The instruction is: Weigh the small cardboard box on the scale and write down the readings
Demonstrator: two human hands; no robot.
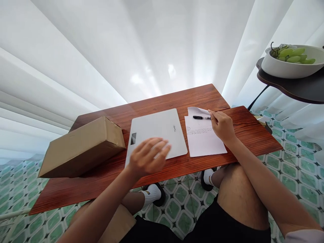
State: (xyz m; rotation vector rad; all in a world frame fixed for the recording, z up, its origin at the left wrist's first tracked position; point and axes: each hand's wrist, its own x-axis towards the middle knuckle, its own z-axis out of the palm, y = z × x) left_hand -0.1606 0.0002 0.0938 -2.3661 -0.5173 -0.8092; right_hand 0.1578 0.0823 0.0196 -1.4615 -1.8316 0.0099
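Observation:
My left hand (149, 156) hovers over the near edge of a flat white digital scale (158, 128), its fingers stretched out and slightly blurred. The scale lies on the wooden table, its dark display (133, 138) at the left end. To its right are white paper sheets (206, 143) with handwritten lines; the top one's far edge curls up. My right hand (223, 127) pinches the paper at its far right corner. A black pen (201, 117) lies across the sheet, one end close against my right fingers; whether they touch it I cannot tell.
A closed cardboard box (78, 146) sits on the left of the wooden table (162, 103). At the right, a white bowl (286, 68) of green grapes (293, 55) stands on a dark side table (301, 88). White curtains hang behind; another piece of cardboard (121, 222) is by my left leg.

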